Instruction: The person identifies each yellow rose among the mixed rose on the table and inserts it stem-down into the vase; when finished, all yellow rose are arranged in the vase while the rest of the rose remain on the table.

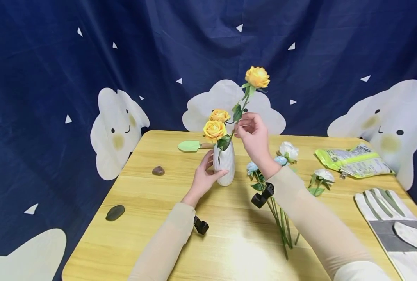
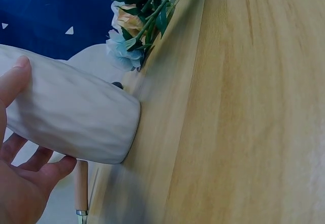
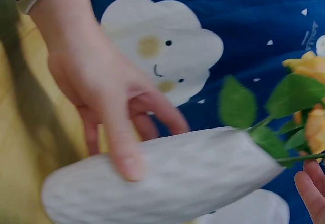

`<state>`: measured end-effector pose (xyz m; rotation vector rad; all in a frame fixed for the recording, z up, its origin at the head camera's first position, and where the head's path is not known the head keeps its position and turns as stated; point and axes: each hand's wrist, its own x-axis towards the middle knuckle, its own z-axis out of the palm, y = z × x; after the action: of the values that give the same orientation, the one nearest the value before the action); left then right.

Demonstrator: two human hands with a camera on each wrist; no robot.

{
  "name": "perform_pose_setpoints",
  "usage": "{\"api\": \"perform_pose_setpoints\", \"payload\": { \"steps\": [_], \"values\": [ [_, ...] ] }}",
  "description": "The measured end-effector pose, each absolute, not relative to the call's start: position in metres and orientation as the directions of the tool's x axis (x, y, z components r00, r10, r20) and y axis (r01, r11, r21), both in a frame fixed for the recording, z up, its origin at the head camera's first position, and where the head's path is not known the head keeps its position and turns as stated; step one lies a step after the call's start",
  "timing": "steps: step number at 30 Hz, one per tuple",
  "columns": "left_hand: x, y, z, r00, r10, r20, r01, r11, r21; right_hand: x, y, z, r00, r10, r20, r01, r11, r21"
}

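A person in cream-coloured sleeves worked at a pale wooden table [image 1: 148,234], steadying a white, ripple-textured vase [image 1: 227,171] with the left hand [image 1: 204,175], its thumb and fingers grasping the lower body on either side. The right hand [image 1: 255,138] pinched the slim green stem of a yellow artificial rose [image 1: 257,77] between thumb and fingertips, the bloom raised toward 1 o'clock of the vase and the stem slanting down to the vase's mouth; whether its lower end lay inside could not be told. Two more yellow roses [image 1: 214,130] stood in the vase, their heads leaning toward 11 o'clock. With the vase, upright, as the centre of the dial, a light-green trowel with a wooden handle [image 1: 189,146] lay at 10 o'clock, a small brown stone [image 1: 158,170] at 9 and a dark oval stone [image 1: 115,213] near 8. Pale-blue flowers [image 1: 252,168] lay just beside the vase at 3 o'clock, with two white roses [image 1: 288,151] farther out. Well apart, also around 3, was a lime-green and white plastic packet [image 1: 354,160]; a grey-and-white work glove [image 1: 392,230] lay toward 4. A navy curtain printed with smiling white clouds [image 1: 208,43] hung at 12.
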<state>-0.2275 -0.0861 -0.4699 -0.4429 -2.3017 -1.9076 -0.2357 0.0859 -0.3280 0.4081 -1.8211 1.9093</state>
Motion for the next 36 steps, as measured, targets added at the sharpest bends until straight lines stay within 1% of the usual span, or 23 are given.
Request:
{"api": "perform_pose_setpoints", "payload": {
  "steps": [5,10,14,18,21,26,30,36],
  "values": [
    [-0.222,-0.085,-0.460,-0.952,0.155,0.263,0.286,0.154,0.946,-0.229,0.081,-0.342,-0.875,0.104,0.474,-0.476,0.003,-0.879],
    [-0.210,-0.084,-0.442,-0.945,0.180,0.273,0.302,0.155,0.941,-0.212,0.084,-0.353,-0.886,0.083,0.456,-0.451,0.071,-0.890],
    [-0.207,-0.084,-0.438,-0.941,0.183,0.286,0.314,0.146,0.938,-0.200,0.095,-0.370,-0.926,0.080,0.369,-0.360,0.102,-0.927],
    [-0.206,-0.084,-0.437,-0.938,0.183,0.295,0.322,0.135,0.937,-0.193,0.114,-0.392,-0.964,0.086,0.251,-0.245,0.076,-0.967],
    [-0.206,-0.084,-0.438,-0.938,0.186,0.292,0.317,0.124,0.940,-0.189,0.132,-0.410,-0.973,0.098,0.207,-0.200,0.076,-0.977],
    [-0.207,-0.084,-0.438,-0.939,0.189,0.286,0.311,0.115,0.944,-0.176,0.161,-0.429,-0.972,0.115,0.204,-0.196,0.081,-0.977],
    [-0.207,-0.084,-0.439,-0.941,0.185,0.282,0.307,0.126,0.943,-0.164,0.184,-0.434,-0.976,0.123,0.177,-0.169,0.078,-0.983],
    [-0.208,-0.086,-0.441,-0.937,0.189,0.292,0.321,0.145,0.936,-0.148,0.216,-0.441,-0.978,0.153,0.143,-0.125,0.122,-0.985]
  ]
}}
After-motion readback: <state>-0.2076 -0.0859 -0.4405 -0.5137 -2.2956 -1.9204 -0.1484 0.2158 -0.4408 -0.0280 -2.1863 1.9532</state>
